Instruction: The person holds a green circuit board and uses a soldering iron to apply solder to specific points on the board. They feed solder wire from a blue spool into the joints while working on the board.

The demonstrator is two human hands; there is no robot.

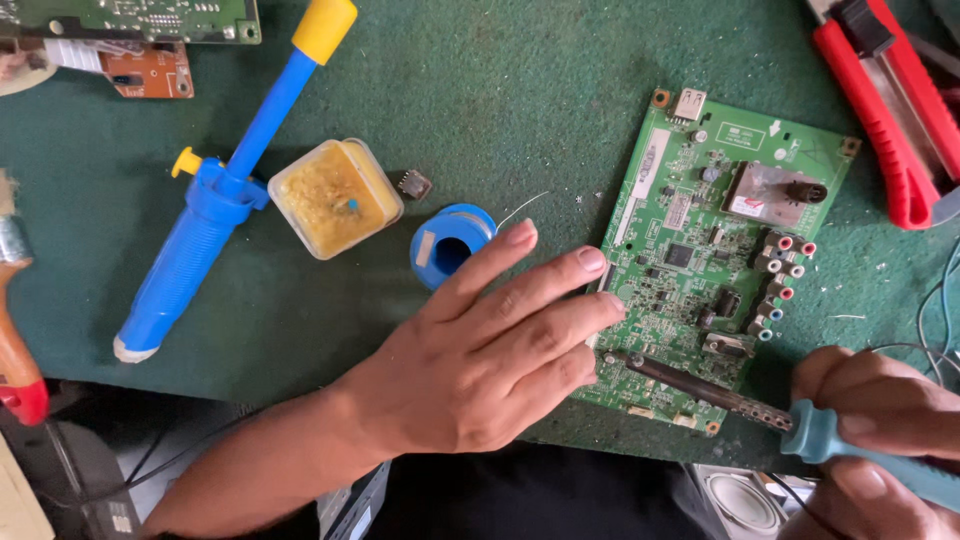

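A green circuit board (700,240) lies on the dark green mat at the right. My left hand (500,350) rests flat with fingers spread, its fingertips touching the board's left edge. My right hand (880,420) grips the teal handle of a soldering iron (720,395), whose dark metal barrel lies across the board's lower left corner, tip pointing left. A blue spool of solder wire (450,243) stands just above my left hand, a thin wire end sticking out to its right.
A blue and yellow desoldering pump (215,200) lies diagonally at the left. Beside it sit a yellowish flux tub (335,197) and a small chip (413,184). A red utility knife (895,110) is top right. More boards (140,20) top left. A red-handled tool (15,360) lies at the left edge.
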